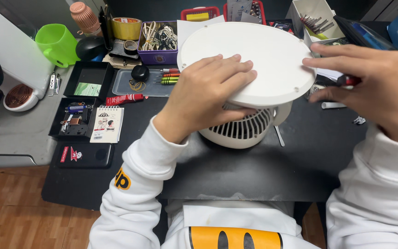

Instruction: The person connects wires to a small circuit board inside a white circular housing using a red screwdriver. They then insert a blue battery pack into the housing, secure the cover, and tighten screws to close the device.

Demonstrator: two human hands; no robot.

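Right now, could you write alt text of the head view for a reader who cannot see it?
A person's left hand presses on the round white plastic base of an upturned white fan with a slatted grille, on a black desk mat. The right hand touches the base's rim, holding a red-handled tool.

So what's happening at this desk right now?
A person in a white sweatshirt is handling a small white fan turned upside down on a black mat. The left hand lies flat on the fan's round base, steadying it. The right hand touches the base's edge while holding a red-handled tool, mostly hidden. Trays of screwdrivers, cables and small parts sit around the desk.
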